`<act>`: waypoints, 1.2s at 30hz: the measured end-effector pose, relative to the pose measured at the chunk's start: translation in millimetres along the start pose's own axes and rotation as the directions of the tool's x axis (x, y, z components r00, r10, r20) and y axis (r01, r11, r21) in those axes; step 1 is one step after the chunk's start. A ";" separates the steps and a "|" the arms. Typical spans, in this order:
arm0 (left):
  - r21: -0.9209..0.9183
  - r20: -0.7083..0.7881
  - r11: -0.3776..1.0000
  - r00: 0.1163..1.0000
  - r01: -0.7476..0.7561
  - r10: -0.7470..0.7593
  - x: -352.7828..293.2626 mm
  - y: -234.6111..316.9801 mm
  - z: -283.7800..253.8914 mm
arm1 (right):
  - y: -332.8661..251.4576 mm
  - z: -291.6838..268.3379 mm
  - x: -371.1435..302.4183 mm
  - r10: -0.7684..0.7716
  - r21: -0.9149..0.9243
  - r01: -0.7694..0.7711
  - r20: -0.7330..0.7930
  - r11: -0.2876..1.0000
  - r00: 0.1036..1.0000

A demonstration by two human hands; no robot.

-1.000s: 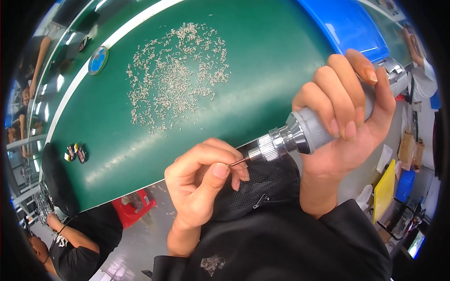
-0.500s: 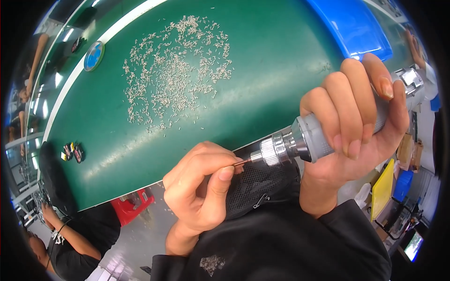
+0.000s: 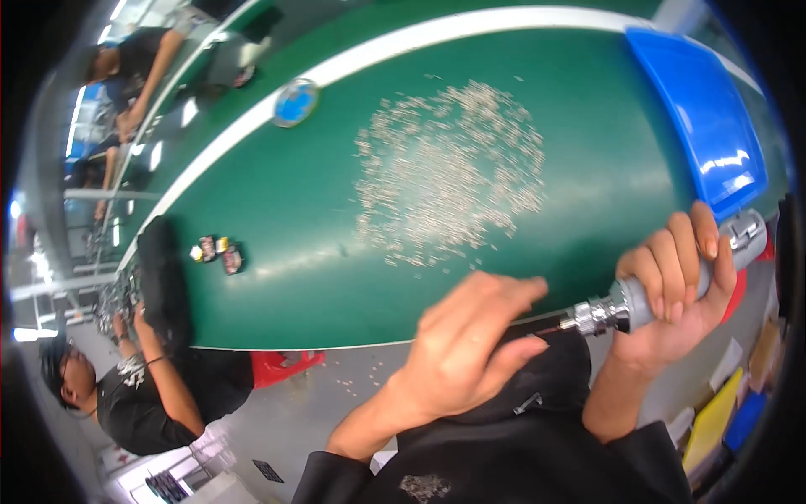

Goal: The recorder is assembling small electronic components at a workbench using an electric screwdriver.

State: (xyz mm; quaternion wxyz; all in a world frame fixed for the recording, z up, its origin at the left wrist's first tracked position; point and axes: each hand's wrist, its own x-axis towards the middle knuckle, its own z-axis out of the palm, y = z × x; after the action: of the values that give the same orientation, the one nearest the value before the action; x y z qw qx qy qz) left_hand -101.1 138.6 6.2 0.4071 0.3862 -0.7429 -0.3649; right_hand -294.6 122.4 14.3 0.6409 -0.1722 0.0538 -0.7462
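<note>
In my right hand (image 3: pixel 672 286) is a grey powered screwdriver (image 3: pixel 640 302), its fingers wrapped round the body. The tool's silver collar and thin coppery bit point left, toward my left hand (image 3: pixel 474 344). That hand has its thumb and fingers apart, just short of the bit's tip, and no object shows in it. Beyond it, a wide scatter of small silvery pins or screws (image 3: pixel 428 185) covers the middle of the green tabletop (image 3: pixel 277 302); motion blur hides their exact kind.
A blue plastic bin (image 3: pixel 714 126) stands at the far right. On the left are a round blue-topped dish (image 3: pixel 295 102), a few small dark packs (image 3: pixel 220 252) and a black bag-like object (image 3: pixel 164 281). A co-worker (image 3: pixel 151 378) sits beyond, near a red stool (image 3: pixel 281 368).
The fingers of my left hand have come off the bit and spread apart. My view has shifted, so the table and pieces appear farther right. My right hand keeps hold of the screwdriver.
</note>
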 end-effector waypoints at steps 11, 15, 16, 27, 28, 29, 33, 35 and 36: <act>0.698 -0.514 0.440 0.823 0.565 -0.242 105.8 -158.9 -255.9 | -9.8 -31.5 -3.7 -0.039 0.072 0.054 -0.200 0.996 0.979; 0.778 -0.548 0.254 0.818 0.575 -0.176 138.2 -198.3 -278.7 | -9.8 -42.7 -4.3 -0.005 0.032 0.012 -0.203 0.999 0.979; 0.771 -0.551 0.250 0.810 0.586 -0.201 148.6 -206.2 -274.6 | -11.0 -44.6 -5.6 -0.005 0.034 0.011 -0.176 0.999 0.984; 0.860 -0.389 0.293 0.909 0.417 -0.151 167.9 -220.2 -291.1 | -6.5 -42.3 -2.5 0.036 0.047 -0.028 -0.175 0.998 0.984; 0.859 -0.332 0.401 0.943 0.319 -0.040 165.4 -204.3 -278.1 | -5.7 -40.0 -4.6 0.039 0.058 -0.029 -0.177 0.998 0.983; 0.845 -0.282 0.495 0.955 0.204 0.088 167.0 -185.9 -260.8 | -5.9 -39.1 -3.2 0.038 0.067 -0.027 -0.172 0.997 0.984; 0.783 0.006 0.589 0.949 -0.200 0.315 151.6 -97.2 -116.0 | -15.6 -44.0 -12.9 0.029 0.058 -0.020 -0.166 0.998 0.986; 0.667 0.219 0.641 0.923 -0.379 0.317 125.9 -57.0 -59.0 | -21.1 -42.8 -20.9 0.044 0.042 -0.038 -0.176 0.998 0.983; 0.608 0.258 0.675 0.908 -0.418 0.331 110.6 -46.0 -28.7 | -24.1 -40.9 -24.5 0.042 0.032 -0.037 -0.178 0.999 0.983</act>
State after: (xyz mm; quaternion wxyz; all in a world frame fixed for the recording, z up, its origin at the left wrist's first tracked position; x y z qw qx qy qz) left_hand -103.8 15.7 14.2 0.2656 0.3183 -0.9099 -0.0162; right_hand -327.6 144.7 -21.3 0.6505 -0.0946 0.1039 -0.7464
